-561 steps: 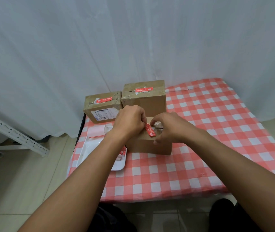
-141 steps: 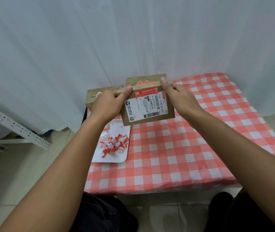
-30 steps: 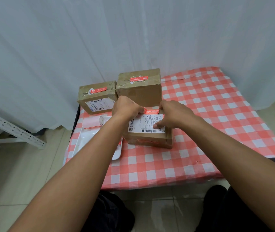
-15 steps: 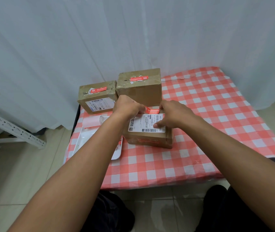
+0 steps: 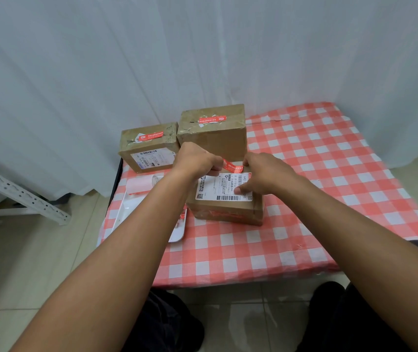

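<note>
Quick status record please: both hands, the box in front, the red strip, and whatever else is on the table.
left hand: pinches the left end of the red sticker strip
red sticker strip: looks partly raised off the box top
right hand: rests on the front box, thumb on the shipping label; fingertips hidden
front box: closed, label up, on the checked tablecloth
behind: shorter box and taller box, side by side
left side: white tray, pink roll
</note>
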